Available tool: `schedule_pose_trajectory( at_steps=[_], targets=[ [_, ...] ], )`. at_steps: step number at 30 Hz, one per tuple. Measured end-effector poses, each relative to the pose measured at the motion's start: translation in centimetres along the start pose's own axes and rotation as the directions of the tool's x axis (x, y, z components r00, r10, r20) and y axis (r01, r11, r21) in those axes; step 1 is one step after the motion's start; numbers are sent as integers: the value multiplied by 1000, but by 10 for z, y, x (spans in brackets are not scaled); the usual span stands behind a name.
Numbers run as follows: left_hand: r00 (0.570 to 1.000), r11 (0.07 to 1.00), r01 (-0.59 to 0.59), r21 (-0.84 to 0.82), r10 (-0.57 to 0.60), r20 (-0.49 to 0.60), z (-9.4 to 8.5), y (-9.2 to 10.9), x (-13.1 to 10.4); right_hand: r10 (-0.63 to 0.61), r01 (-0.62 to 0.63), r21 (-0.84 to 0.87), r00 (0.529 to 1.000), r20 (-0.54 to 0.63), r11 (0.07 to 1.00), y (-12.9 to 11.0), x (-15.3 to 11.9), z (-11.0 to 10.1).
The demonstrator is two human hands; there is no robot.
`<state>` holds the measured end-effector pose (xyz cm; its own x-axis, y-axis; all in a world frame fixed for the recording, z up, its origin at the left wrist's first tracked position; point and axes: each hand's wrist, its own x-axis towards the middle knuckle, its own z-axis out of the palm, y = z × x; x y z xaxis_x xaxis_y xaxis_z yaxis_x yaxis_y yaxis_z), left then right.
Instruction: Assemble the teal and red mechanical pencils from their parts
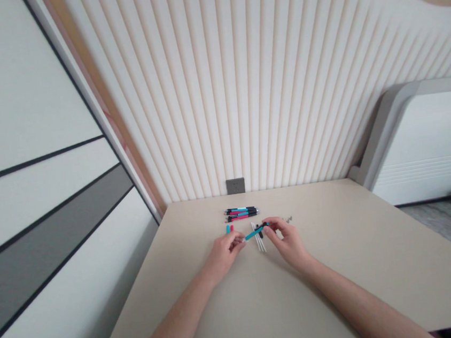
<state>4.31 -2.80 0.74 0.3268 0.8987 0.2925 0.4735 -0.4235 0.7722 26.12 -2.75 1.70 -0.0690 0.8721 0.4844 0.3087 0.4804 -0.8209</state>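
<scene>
A teal and black ballpoint pen point(254, 234) is held slightly tilted above the table between my two hands. My left hand point(225, 249) is closed in a pinch at its lower left end, by a small light-coloured tip. The fingers of my right hand point(284, 238) are closed round the black upper end. Under the pen lie several white refills point(261, 245) and small black parts point(261, 234), partly hidden by it. A teal barrel piece point(227, 228) and a red barrel piece point(232, 228) rest just beyond my left hand. Small metallic springs point(289, 219) lie beyond my right hand.
Several assembled pens point(241, 213) in red, teal and black lie in a pile toward the back of the beige table point(225, 319). A dark wall socket point(235, 185) sits behind it on the ribbed wall. A pale cabinet stands left, a grey-white headboard point(427, 137) right.
</scene>
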Motion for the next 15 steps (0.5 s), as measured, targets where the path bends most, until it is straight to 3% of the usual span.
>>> schedule_pose_trajectory(
  at_steps=[6,10,15],
  targets=[
    [990,953,-56,297,91,-105,-7,-11,2,20,-24,-53,998,-60,998,11,2,-2],
    [985,889,-114,444,160,-66,-9,-12,3,8,-12,-93,999,-37,996,14,2,-2],
    [979,861,-163,482,204,-32,-9,-6,4,-28,26,-129,1000,-8,991,5,2,-2]
  ],
)
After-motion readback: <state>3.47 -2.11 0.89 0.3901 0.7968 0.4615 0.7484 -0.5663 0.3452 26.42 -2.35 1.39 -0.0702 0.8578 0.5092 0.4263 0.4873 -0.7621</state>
